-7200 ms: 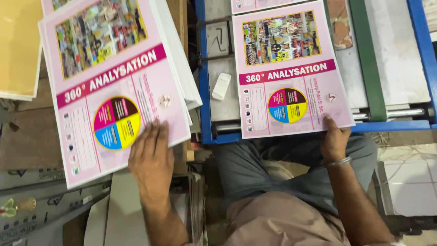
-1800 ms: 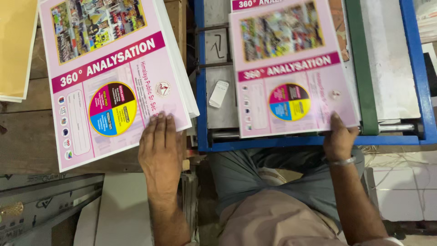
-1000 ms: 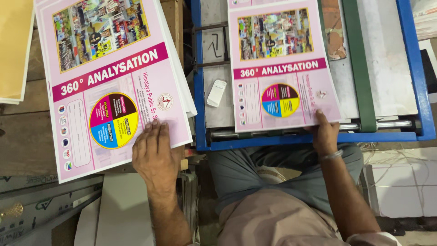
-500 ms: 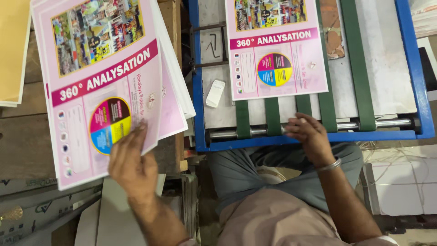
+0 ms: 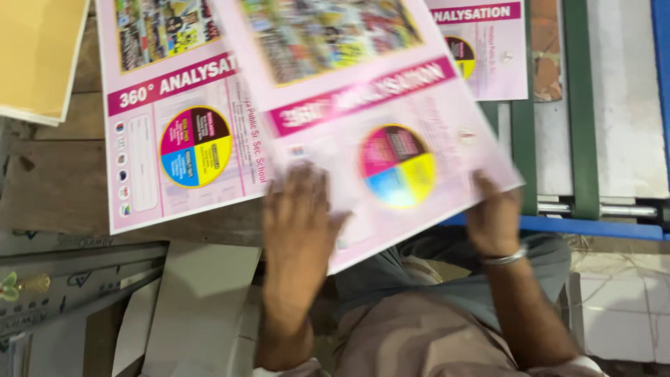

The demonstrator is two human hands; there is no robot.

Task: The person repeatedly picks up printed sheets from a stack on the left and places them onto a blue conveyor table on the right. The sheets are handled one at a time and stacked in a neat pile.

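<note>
Two hands are on one sheet here: a pink printed paper sheet with a photo collage on top and a four-colour circle lower down (image 5: 370,132), blurred and tilted, held up in the air between the stack on the left and the machine bed on the right. The left hand (image 5: 299,223) lies flat on the sheet's lower left part with its fingers spread across the paper, and the right hand (image 5: 494,213) grips the lower right edge, wearing a thin metal bangle (image 5: 504,258) at the wrist. How far either thumb wraps underneath, can't tell, too much blur. Under the sheet's left side sits a stack of the same pink printed sheets (image 5: 174,139) on a worn wooden worktop (image 5: 49,188), its top sheet lying flat and sharp. Up at the top right, another matching pink sheet (image 5: 488,56) lies on the grey machine bed (image 5: 628,105), right next to a green belt (image 5: 581,105) running up and down, with a blue metal frame rail (image 5: 593,227) across the near edge. A pile of yellow card sheets (image 5: 35,56) sits at the far left corner. Below are the person's knees in grey-brown trousers (image 5: 433,328) and some pale cardboard pieces (image 5: 195,300).
</note>
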